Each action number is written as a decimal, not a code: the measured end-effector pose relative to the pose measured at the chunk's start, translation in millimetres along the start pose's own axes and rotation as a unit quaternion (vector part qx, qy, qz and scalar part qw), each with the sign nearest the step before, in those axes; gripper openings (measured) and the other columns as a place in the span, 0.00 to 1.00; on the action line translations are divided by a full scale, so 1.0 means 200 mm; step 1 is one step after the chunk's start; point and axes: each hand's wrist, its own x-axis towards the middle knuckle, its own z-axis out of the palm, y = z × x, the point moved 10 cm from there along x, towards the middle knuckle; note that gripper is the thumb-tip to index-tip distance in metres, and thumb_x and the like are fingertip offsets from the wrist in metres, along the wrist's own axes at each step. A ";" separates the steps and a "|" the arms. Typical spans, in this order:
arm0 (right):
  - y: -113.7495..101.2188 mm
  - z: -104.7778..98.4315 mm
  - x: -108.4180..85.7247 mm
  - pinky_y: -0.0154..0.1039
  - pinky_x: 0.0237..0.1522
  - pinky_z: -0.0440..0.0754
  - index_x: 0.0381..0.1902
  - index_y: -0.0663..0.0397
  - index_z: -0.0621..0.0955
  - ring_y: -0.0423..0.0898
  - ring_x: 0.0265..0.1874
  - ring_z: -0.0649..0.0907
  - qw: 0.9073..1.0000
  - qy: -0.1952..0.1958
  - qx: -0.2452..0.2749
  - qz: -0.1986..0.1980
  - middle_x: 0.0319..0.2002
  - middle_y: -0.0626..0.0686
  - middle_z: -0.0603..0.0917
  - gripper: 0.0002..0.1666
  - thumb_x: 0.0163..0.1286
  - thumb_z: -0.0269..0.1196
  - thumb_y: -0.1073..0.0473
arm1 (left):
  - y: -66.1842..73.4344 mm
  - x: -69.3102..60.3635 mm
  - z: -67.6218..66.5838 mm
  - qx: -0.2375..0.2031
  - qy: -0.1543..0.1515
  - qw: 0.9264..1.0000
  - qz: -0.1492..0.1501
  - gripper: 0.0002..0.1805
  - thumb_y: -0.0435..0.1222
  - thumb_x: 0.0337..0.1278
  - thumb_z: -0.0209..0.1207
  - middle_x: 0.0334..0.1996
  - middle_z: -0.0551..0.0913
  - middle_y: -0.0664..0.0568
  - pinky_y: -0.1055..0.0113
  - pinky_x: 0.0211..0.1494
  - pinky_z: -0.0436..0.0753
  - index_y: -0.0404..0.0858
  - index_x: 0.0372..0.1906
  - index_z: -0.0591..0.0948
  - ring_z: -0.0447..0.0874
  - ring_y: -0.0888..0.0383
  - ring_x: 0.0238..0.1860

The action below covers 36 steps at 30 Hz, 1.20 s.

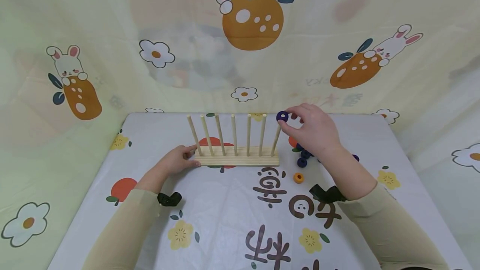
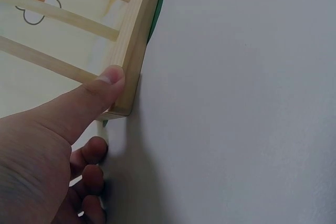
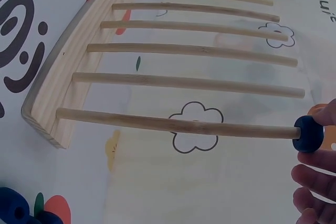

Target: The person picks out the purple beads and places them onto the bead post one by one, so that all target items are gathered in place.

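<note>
A wooden peg stand (image 1: 240,161) with a row of several upright pegs sits on the table. My left hand (image 1: 178,161) grips its left end; in the left wrist view the thumb (image 2: 112,75) lies on the base and the other fingers curl beside the end. Between thumb and fingers, my right hand (image 1: 313,130) pinches a dark blue bead (image 1: 282,116) at the top of the rightmost peg. The right wrist view has that blue bead (image 3: 308,134) over the peg's tip, its hole at the peg end. Every other peg is bare.
Several dark blue beads (image 1: 301,162) lie right of the stand, partly hidden by my right forearm. An orange bead (image 1: 298,178) lies nearer to me. Another dark bead (image 1: 356,158) shows beyond the forearm. A patterned cloth (image 1: 217,220) covers the table, with a printed curtain (image 1: 187,82) behind.
</note>
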 end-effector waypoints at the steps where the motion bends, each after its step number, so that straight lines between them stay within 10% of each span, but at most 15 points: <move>1: 0.00 0.00 0.00 0.50 0.42 0.78 0.55 0.54 0.82 0.53 0.43 0.79 1.000 -0.001 -0.003 0.000 0.45 0.55 0.82 0.27 0.68 0.63 0.42 | 0.00 0.00 0.00 -0.001 0.000 1.000 0.000 0.45 0.51 0.52 0.71 0.44 0.73 0.45 0.55 0.49 0.73 0.48 0.75 0.65 0.70 0.50 0.46; 36: -0.01 -0.01 -0.02 0.49 0.40 0.78 0.53 0.52 0.83 0.52 0.41 0.79 1.000 0.003 -0.017 -0.007 0.42 0.54 0.82 0.25 0.68 0.63 0.41 | 0.00 0.00 0.00 0.000 -0.002 1.000 0.004 0.45 0.51 0.53 0.71 0.45 0.72 0.46 0.56 0.48 0.71 0.48 0.75 0.65 0.69 0.50 0.46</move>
